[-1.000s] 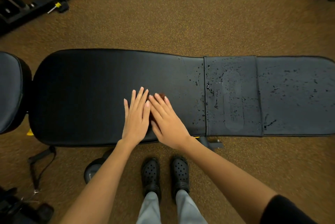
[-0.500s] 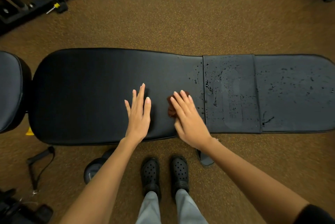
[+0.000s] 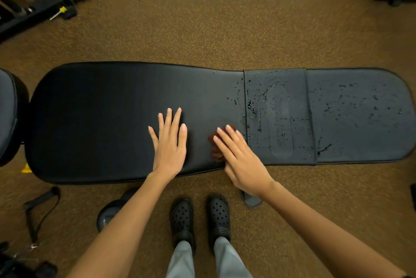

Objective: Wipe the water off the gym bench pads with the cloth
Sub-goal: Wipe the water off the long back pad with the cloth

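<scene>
Two hands lie flat on one long black bench pad [image 3: 101,120]. The left hand [image 3: 170,145] rests on the dry part, its fingers straight and a little spread. The right hand [image 3: 242,160] presses one brown cloth [image 3: 213,146] down with straight fingers, right next to the wet band [image 3: 278,115] across the pad. Water drops [image 3: 351,106] dot the band and the end past it. Two black shoes [image 3: 200,219] stand below. A second pad [image 3: 7,115] peeks in at the left edge.
</scene>
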Motion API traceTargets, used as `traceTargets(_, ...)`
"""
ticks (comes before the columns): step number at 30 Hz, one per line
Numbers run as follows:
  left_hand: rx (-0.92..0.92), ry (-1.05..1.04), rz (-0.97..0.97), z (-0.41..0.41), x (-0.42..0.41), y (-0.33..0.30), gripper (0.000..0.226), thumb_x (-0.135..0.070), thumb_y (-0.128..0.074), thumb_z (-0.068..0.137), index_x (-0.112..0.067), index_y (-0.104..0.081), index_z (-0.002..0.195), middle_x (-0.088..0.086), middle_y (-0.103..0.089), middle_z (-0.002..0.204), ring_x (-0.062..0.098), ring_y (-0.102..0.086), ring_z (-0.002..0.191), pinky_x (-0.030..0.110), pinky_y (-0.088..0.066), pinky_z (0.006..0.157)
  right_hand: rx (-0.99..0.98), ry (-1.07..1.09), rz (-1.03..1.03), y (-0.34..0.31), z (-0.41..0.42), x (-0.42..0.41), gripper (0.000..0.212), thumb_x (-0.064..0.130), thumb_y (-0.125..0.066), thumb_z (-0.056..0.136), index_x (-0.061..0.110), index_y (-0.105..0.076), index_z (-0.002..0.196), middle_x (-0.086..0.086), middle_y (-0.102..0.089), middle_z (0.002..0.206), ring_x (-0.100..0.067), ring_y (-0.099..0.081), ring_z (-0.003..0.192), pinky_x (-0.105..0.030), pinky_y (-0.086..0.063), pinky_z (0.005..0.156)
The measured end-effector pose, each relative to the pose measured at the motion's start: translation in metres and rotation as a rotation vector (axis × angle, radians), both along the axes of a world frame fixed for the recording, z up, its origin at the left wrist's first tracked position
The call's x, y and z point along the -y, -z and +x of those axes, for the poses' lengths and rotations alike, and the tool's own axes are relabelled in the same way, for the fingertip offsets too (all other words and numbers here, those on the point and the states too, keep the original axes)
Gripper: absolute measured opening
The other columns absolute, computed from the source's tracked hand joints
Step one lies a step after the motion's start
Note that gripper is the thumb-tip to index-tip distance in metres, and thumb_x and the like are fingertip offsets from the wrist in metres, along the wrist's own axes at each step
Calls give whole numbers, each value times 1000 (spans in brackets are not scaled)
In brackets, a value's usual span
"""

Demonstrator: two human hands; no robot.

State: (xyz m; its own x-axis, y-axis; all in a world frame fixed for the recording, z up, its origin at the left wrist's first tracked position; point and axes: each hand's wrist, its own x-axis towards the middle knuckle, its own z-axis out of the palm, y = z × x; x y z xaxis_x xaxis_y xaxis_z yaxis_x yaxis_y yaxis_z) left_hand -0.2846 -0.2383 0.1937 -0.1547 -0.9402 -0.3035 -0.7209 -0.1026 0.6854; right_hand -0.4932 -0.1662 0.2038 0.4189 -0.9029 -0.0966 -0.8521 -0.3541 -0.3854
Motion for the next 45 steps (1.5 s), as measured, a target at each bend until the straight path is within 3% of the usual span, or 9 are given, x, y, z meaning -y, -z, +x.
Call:
traceTargets(6,205,183,-136,-23,10,1,53,-27,-20,103,-17,-5,152,-1,1,161,15,13,146,47,8,118,46,389,-20,4,27,45,61,13,-42,94,-2,-26,150,-20,-18,160,-36,-5,150,-49,-6,122)
traceTargets(9,240,218,-130,-37,20,4,53,-24,-20,104,-17,0,152,-1,7,160,16,16,145,47,10,118,63,296,-35,5,28,43,57,16,-43,98,0,-28,150,-15,-22,160,-32,-6,150,-50,-8,122)
traceTargets(16,127,204,-56,-37,28,5,50,-23,-17,105,-23,1,151,-6,10,159,9,21,142,35,24,110,54,-238,85,-3,-25,17,58,19,-40,93,13,-33,151,-3,-24,160,-20,-4,151,-38,2,123)
traceTargets(23,131,213,-108,-36,26,7,52,-15,-21,104,-22,0,151,-6,10,159,13,20,144,36,24,110,165,204,55,-4,8,30,62,15,-40,89,7,-33,150,-6,-26,160,-19,-7,151,-40,-3,124)
traceTargets(28,80,183,-112,-33,28,6,50,-12,-23,104,-23,-11,152,-7,-1,159,9,14,144,31,22,111,153,-179,154,1,23,0,66,15,-40,89,8,-26,153,-6,-19,162,-17,-1,151,-37,5,123)
traceTargets(31,168,201,-148,-32,28,3,52,-13,-26,103,-24,-12,151,-5,-5,160,12,9,146,38,13,115,153,-286,163,-1,-6,-6,60,14,-41,89,13,-38,149,-2,-29,159,-15,-10,151,-36,0,123)
traceTargets(34,213,200,-170,-32,27,5,54,-12,-29,102,-24,-11,151,-4,-5,160,15,7,147,42,9,117,179,-82,106,-4,-23,8,54,12,-41,89,10,-48,142,-5,-38,154,-18,-19,149,-39,-8,124)
traceTargets(39,188,179,-163,-35,26,5,54,-10,-30,102,-24,-13,151,-4,-6,160,15,7,147,43,8,117,339,323,46,-4,12,44,45,2,-47,88,4,-55,133,-9,-46,148,-19,-25,146,-30,-4,123)
traceTargets(45,197,207,-142,-32,28,4,55,-11,-28,102,-25,-8,151,-4,-2,160,15,11,146,42,12,116,327,-89,225,-9,16,19,42,4,-47,86,6,-60,127,-9,-49,145,-16,-28,146,-38,-9,124)
